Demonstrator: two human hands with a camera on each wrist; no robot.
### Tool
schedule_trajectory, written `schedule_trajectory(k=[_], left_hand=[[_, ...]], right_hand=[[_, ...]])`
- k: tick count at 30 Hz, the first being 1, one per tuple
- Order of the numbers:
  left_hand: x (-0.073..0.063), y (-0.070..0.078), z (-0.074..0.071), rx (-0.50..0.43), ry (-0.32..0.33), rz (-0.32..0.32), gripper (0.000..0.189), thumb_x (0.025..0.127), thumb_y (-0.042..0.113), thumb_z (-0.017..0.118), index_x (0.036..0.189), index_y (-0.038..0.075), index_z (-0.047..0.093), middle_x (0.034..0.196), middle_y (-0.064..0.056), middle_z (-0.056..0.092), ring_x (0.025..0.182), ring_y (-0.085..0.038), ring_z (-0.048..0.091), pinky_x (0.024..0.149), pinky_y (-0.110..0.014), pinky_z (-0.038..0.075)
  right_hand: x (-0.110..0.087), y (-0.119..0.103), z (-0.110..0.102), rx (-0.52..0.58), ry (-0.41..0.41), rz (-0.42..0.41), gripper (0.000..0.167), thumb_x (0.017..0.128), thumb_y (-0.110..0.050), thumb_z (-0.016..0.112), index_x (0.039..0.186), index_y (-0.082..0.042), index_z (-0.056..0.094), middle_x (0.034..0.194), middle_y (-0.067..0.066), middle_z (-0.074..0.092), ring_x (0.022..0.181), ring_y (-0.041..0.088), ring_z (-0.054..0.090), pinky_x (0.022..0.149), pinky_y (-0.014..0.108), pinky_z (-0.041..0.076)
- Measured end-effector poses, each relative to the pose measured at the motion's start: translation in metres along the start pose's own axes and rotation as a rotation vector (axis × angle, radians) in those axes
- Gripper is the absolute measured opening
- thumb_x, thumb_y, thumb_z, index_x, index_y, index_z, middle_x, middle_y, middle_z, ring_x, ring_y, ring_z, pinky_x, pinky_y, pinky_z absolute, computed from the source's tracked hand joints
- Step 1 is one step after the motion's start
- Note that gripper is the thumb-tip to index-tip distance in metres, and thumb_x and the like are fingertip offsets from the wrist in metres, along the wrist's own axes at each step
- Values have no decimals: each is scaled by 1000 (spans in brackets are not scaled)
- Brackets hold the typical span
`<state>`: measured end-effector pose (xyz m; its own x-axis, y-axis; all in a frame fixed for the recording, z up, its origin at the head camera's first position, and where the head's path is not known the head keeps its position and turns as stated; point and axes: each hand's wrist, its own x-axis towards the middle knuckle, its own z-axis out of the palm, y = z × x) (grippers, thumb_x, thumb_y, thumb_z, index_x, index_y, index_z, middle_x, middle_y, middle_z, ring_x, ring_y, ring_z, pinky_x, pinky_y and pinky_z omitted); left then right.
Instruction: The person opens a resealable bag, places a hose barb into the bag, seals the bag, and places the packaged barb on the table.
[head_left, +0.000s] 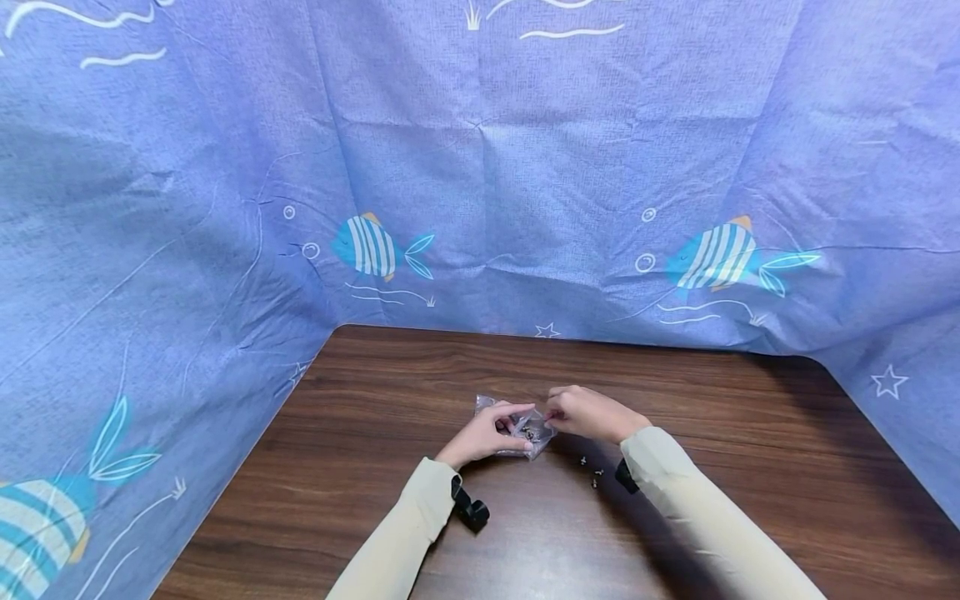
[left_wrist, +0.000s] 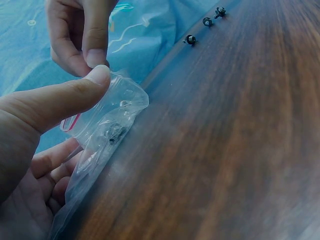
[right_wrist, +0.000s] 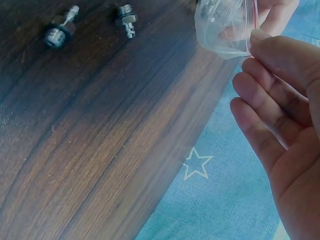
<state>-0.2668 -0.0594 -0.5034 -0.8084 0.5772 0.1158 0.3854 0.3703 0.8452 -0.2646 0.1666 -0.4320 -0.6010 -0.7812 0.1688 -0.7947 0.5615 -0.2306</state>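
A clear zip bag [head_left: 543, 432] with a red line along its mouth lies between my two hands, low over the table. Inside it several small metal fittings [left_wrist: 116, 133] are bunched together. My left hand [head_left: 480, 433] holds the bag, thumb at the mouth and curled fingers behind the plastic. At the mouth's edge, my right hand [head_left: 594, 415] pinches the plastic between thumb and index finger, as the right wrist view shows. Three loose barbed fittings, one of them a dark-ringed fitting [right_wrist: 59, 34], lie on the table near my right wrist.
The dark wood-grain table [head_left: 375, 400] has rounded far corners. A blue fish-print cloth [head_left: 480, 192] hangs behind it and at both sides. Black wrist straps with a camera mount [head_left: 472, 510] sit below the cream sleeves.
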Motion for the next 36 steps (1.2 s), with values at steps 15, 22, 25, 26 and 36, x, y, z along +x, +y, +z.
schedule_trajectory(k=[15, 22, 25, 26, 36], left_hand=[[2, 0, -1, -9, 9, 23, 61, 79, 22, 80, 135, 13, 57, 98, -6, 61, 83, -9, 53, 72, -21, 44], [2, 0, -1, -16, 9, 39, 61, 79, 21, 80, 135, 11, 57, 101, -9, 61, 85, -13, 55, 73, -21, 44], [1, 1, -2, -11, 3, 31, 62, 79, 21, 80, 136, 11, 56, 104, -7, 61, 85, -9, 54, 74, -20, 44], [1, 1, -2, -9, 1, 28, 62, 79, 22, 80, 136, 12, 56, 104, -6, 61, 85, -8, 54, 74, -20, 44], [0, 2, 0, -5, 7, -1, 62, 80, 23, 80, 136, 15, 56, 105, -3, 61, 86, -10, 54, 75, -20, 43]], right_hand=[[-10, 5, -6, 33, 25, -11, 5, 82, -6, 73, 87, -5, 72, 81, -4, 64, 73, 3, 62, 68, 18, 52], [-20, 8, -8, 59, -55, 42, 5, 82, -11, 74, 85, -9, 72, 81, -5, 65, 72, 3, 60, 68, 20, 51], [-25, 8, -9, 82, -96, 67, 6, 81, -11, 75, 85, -9, 71, 81, -4, 66, 71, 3, 59, 67, 21, 51], [-26, 8, -10, 92, -108, 74, 6, 81, -11, 75, 85, -9, 71, 80, -4, 66, 71, 3, 58, 67, 21, 51], [-35, 3, -10, 214, -206, 139, 12, 77, -6, 77, 86, -7, 70, 83, -2, 68, 74, 2, 59, 68, 21, 50]])
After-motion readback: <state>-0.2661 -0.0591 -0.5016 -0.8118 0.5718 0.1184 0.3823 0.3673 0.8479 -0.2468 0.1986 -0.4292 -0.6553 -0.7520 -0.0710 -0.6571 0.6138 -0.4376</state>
